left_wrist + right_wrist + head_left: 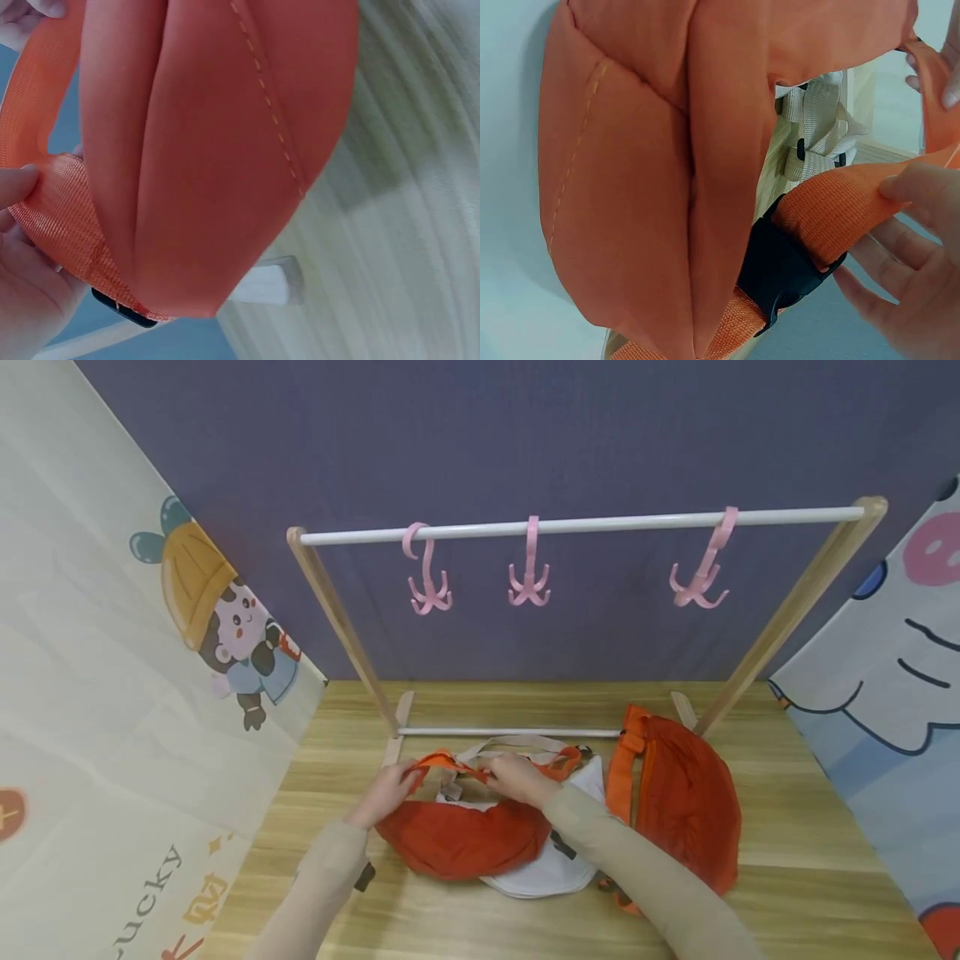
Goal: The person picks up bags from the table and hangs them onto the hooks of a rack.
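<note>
Both hands hold up a red-orange waist bag [465, 839] by its orange strap [442, 762]. My left hand [386, 795] pinches the strap at the bag's left end, with the thumb on the webbing [60, 195] in the left wrist view. My right hand [519, 778] grips the strap further right; in the right wrist view a black buckle [784, 262] sits just beside its fingers. The bag body hangs below the hands. Behind it and partly hidden is a white waist bag [555, 870] with pale straps [517, 741].
A second red-orange waist bag [686, 802] lies on the wooden surface [795, 860] at the right. Behind stands a rack with a white top rail [615, 522], wooden posts [787, 618] and a low bar [510, 732]. Pink hooks [529, 581] hang from the rail.
</note>
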A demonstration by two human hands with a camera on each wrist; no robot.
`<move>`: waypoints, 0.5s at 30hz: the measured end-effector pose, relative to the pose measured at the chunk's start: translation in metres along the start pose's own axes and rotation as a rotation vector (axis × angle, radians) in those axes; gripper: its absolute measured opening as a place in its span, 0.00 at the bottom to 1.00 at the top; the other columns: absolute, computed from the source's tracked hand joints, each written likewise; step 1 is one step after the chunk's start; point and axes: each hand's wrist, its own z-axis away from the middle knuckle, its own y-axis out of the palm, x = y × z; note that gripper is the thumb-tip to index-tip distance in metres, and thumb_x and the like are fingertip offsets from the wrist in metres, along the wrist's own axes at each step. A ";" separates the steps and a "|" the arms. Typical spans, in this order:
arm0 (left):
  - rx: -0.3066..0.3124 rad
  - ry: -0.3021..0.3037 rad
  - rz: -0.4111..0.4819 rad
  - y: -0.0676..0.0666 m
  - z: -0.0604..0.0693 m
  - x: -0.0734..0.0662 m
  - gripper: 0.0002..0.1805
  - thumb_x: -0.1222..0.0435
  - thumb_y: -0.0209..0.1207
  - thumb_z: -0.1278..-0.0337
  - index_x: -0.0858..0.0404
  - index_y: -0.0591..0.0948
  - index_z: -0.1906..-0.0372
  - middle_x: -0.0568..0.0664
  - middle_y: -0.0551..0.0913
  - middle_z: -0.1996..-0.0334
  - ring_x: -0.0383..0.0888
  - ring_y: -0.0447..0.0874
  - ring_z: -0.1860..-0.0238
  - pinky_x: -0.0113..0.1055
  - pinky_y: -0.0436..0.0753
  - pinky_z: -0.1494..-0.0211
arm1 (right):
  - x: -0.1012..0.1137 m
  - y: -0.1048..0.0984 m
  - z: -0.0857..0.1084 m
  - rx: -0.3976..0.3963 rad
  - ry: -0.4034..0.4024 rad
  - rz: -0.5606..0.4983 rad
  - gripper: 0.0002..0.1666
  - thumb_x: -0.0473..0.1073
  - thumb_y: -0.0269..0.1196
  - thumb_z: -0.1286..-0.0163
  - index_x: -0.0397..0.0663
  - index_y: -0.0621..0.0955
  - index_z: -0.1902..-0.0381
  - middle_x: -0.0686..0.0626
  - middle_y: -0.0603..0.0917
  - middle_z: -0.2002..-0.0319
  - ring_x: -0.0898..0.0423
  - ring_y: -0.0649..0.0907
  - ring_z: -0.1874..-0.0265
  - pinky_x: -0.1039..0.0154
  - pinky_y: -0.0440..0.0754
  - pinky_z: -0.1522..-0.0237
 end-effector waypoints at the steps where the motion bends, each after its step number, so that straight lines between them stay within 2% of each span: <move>1: 0.000 -0.001 0.002 -0.001 0.000 -0.002 0.05 0.71 0.50 0.41 0.66 0.76 0.67 0.46 0.72 0.83 0.36 0.68 0.81 0.30 0.70 0.76 | 0.000 0.000 0.001 -0.005 -0.002 0.006 0.11 0.35 0.58 0.44 0.49 0.80 0.62 0.52 0.80 0.77 0.59 0.75 0.78 0.65 0.71 0.77; 5: -0.010 0.005 -0.006 -0.005 0.000 -0.012 0.06 0.71 0.49 0.41 0.66 0.77 0.64 0.47 0.74 0.81 0.37 0.71 0.79 0.31 0.72 0.74 | 0.004 -0.005 0.004 -0.029 0.009 -0.002 0.10 0.38 0.58 0.41 0.50 0.80 0.60 0.51 0.80 0.77 0.56 0.78 0.77 0.62 0.73 0.77; 9: -0.038 0.016 -0.011 -0.009 0.001 -0.024 0.07 0.71 0.50 0.42 0.67 0.78 0.61 0.47 0.76 0.80 0.36 0.72 0.78 0.31 0.73 0.72 | 0.006 -0.011 0.008 -0.070 -0.001 -0.032 0.12 0.38 0.57 0.39 0.47 0.80 0.57 0.49 0.82 0.73 0.55 0.80 0.73 0.60 0.75 0.74; 15: -0.068 0.030 0.001 -0.015 0.004 -0.039 0.06 0.70 0.51 0.42 0.65 0.78 0.64 0.45 0.75 0.81 0.35 0.71 0.79 0.31 0.73 0.72 | 0.007 -0.019 0.016 -0.160 -0.025 -0.064 0.12 0.38 0.57 0.38 0.45 0.81 0.57 0.48 0.84 0.67 0.54 0.82 0.70 0.60 0.77 0.69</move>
